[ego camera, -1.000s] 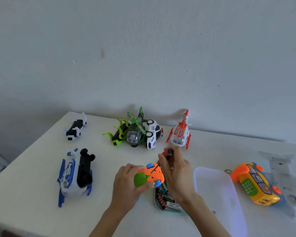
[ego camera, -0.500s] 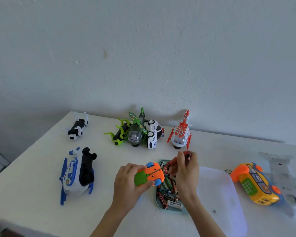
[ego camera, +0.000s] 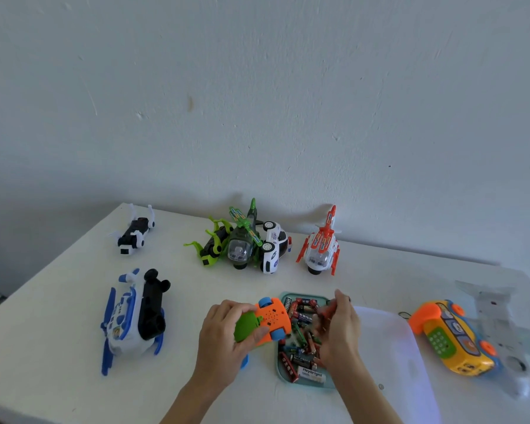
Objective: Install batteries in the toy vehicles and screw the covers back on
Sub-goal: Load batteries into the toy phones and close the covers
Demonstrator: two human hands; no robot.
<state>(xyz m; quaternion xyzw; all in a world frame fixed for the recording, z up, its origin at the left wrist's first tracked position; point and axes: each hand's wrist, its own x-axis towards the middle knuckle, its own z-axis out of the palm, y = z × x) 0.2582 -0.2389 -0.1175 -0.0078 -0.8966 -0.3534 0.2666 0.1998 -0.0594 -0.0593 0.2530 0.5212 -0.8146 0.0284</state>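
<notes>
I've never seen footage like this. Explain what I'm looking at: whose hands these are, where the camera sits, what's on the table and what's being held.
There is no machine here. A person wears a camera on the head, looking down at their own hands over a white table. The left hand grips a small orange toy car, turned underside up. The right hand reaches into a tray of batteries while holding a red-handled screwdriver. Farther back lie toy helicopters, one blue and white, one green, one orange and white, and a white police car. A yellow toy phone sits at right.
</notes>
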